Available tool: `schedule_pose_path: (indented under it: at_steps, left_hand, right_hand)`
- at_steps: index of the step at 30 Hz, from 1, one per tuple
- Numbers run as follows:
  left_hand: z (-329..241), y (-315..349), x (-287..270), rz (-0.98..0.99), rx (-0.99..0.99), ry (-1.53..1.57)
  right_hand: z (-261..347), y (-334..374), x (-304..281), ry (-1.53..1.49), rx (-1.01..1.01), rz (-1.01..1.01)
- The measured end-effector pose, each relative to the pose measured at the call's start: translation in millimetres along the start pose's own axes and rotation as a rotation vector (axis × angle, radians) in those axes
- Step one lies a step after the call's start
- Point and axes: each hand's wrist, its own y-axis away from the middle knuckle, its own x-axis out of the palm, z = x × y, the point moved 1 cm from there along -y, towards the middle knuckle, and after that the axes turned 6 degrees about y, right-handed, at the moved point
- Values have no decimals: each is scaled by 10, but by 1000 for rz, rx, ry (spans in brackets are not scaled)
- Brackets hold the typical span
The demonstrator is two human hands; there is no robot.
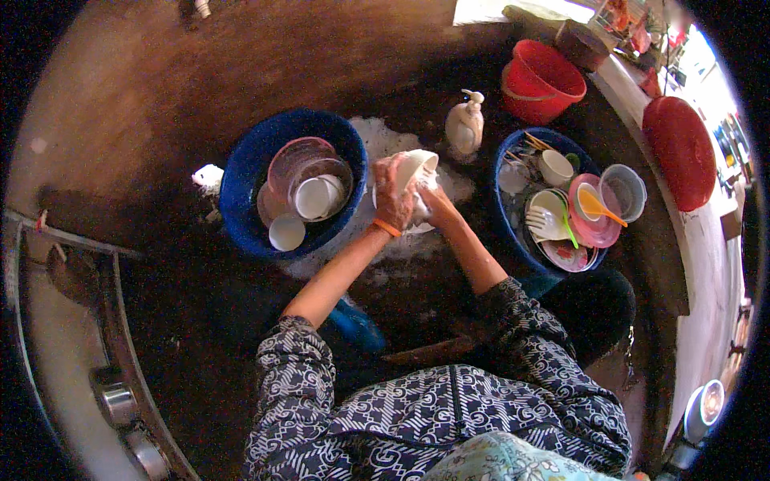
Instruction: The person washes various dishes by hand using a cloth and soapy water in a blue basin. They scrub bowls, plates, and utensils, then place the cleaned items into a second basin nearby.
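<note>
A white bowl (pixel 418 166), tilted on its side, is held between my hands over the sudsy floor. My left hand (pixel 392 196), an orange band at its wrist, wraps round the bowl's left side. My right hand (pixel 437 207) presses against the bowl's near right part with fingers curled; white foam covers them, and whatever they grip is hidden. Below both hands lies a white dish (pixel 420 228), mostly covered by them. White suds (pixel 377 136) spread over the dark floor around it.
At left, a blue basin (pixel 241 210) holds white bowls and pinkish dishes. At right, another blue basin (pixel 507 210) carries bowls, plates, chopsticks and an orange spoon (pixel 603 208). Beyond stand a pale pump bottle (pixel 464 128) and a red bucket (pixel 539 90). A red basin (pixel 678 152) leans by the right ledge.
</note>
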Motion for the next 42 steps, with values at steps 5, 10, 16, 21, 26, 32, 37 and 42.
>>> schedule_pose_path:
  at_steps: [5, 10, 16, 21, 26, 32, 37, 42]
  left_hand:
    - [430, 84, 8, 148, -182, -35]
    - [1102, 361, 117, 492, -417, -132]
    - [1555, 380, -76, 384, -597, -65]
    - [1552, 468, -130, 334, -529, -33]
    - [1476, 579, 4, 382, -573, -109]
    - [2016, 616, 236, 560, -485, -52]
    - [2349, 866, 440, 218, -514, -121]
    - [1619, 503, 300, 26, -343, 119]
  right_hand:
    - [-47, 32, 27, -62, 647, 140]
    - [220, -95, -222, 395, 156, 16]
    - [485, -484, -550, 240, 479, -24]
    - [796, -753, -859, -610, 352, -55]
    - [911, -810, -838, -516, 102, -69]
    - [668, -546, -468, 304, 161, 204]
    - [646, -293, -295, 559, -173, 31]
    - [405, -293, -298, 436, 334, 98]
